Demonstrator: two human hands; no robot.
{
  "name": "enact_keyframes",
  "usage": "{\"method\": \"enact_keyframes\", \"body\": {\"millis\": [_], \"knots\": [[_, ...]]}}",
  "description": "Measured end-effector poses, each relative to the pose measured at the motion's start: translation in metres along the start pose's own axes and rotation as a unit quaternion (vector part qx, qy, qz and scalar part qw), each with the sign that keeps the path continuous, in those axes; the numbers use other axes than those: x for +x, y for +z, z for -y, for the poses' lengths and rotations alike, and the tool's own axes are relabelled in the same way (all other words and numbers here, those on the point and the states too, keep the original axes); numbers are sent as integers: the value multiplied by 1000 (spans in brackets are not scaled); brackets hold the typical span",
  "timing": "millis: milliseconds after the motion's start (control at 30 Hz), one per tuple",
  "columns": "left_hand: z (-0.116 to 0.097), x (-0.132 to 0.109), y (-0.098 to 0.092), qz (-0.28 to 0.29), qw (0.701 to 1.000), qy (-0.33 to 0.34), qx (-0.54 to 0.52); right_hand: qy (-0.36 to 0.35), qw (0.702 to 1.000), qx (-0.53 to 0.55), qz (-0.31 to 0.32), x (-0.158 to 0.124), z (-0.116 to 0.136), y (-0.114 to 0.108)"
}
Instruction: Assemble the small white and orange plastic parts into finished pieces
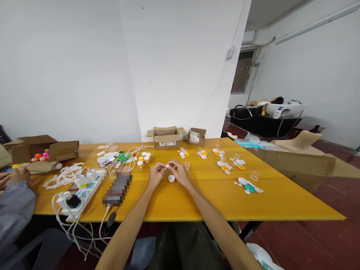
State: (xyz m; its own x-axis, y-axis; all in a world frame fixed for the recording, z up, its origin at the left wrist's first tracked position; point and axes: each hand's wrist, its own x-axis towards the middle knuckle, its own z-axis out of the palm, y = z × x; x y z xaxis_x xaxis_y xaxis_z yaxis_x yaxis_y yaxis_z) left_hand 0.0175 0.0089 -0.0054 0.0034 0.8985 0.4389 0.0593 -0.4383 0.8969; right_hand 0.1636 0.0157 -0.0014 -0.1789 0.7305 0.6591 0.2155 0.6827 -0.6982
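Observation:
My left hand [156, 174] and my right hand [179, 173] meet over the middle of the yellow table [212, 206]. Between their fingertips they hold a small white part [167, 166], too small to make out in detail. Just below it, a small round white cup with an orange-yellow side [171, 178] stands on the table. A clear plastic ring or cup [187, 165] is right of my right hand. Left of my left hand stand several white-capped orange containers [140, 164].
Groups of white, orange and teal parts [249, 188] lie at the right. Open cardboard boxes [165, 137] stand at the back. A power strip [86, 193], cables and a pixelated dark device [118, 189] are at the left. Another person's sleeve [15, 205] shows far left.

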Motion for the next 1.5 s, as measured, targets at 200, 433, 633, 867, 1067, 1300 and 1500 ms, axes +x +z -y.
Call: {"method": "enact_keyframes", "body": {"millis": [200, 433, 633, 867, 1067, 1300, 1500], "knots": [[-5, -2, 2, 23, 999, -6, 27, 22, 999, 3, -27, 1, -4, 0], [1, -7, 3, 122, 990, -23, 67, 57, 992, -25, -109, 3, -11, -9], [13, -8, 2, 125, 984, -15, 126, 56, 994, -36, -86, 2, -14, -17], [12, -5, 4, 101, 991, -41, 81, 60, 997, -44, -4, 0, -15, -18], [13, -4, 2, 107, 991, -57, 63, 45, 997, -49, 46, -3, -15, -15], [17, -3, 1, 104, 990, -53, 74, 32, 995, -67, 64, -4, -15, -15], [16, -3, 2, 108, 991, -64, 54, 13, 994, -75, 72, -5, -14, -14]]}}
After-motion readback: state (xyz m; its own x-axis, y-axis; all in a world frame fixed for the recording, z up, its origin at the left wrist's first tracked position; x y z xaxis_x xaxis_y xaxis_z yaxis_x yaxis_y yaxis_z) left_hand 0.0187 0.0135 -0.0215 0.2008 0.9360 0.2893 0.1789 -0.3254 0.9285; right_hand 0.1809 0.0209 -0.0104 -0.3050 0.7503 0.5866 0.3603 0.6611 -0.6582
